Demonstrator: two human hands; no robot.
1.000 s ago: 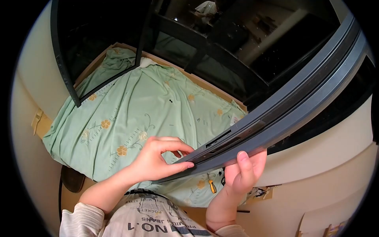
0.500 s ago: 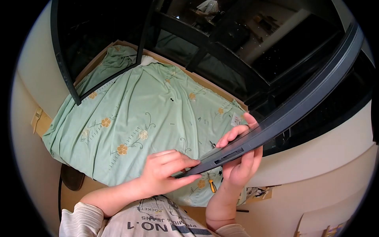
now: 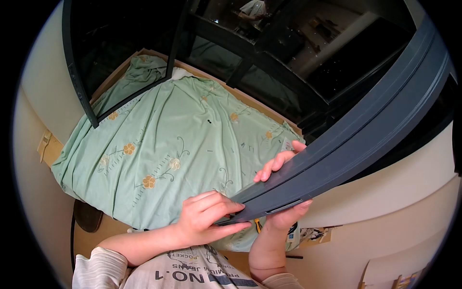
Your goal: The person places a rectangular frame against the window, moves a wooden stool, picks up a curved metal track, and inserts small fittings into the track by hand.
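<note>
A long dark grey frame bar point(image 3: 337, 149), perhaps part of a window frame, slants from the upper right down to my hands. Its near end is pinched by my left hand point(image 3: 207, 216), fingers on top and thumb below. Farther along, my right hand point(image 3: 286, 217) grips the bar from beneath, its fingers curling over the far side and its palm hidden behind it. A narrow slot point(image 3: 284, 206) shows in the bar's lower edge, close to the right palm. Below the bar, a yellow-handled screwdriver point(image 3: 258, 225) is partly covered.
A green flowered cloth point(image 3: 159, 139) covers the surface ahead, with several tiny dark parts point(image 3: 209, 122) scattered on it. Dark window panes point(image 3: 288, 53) stand behind. Another dark frame point(image 3: 79, 91) rises at the left. A brown slipper point(image 3: 88, 216) lies on the floor.
The bar has rolled in my hands, so more of its broad grooved face shows and its slot appears thinner. My right palm has dropped slightly, and my left hand has shifted a little right.
</note>
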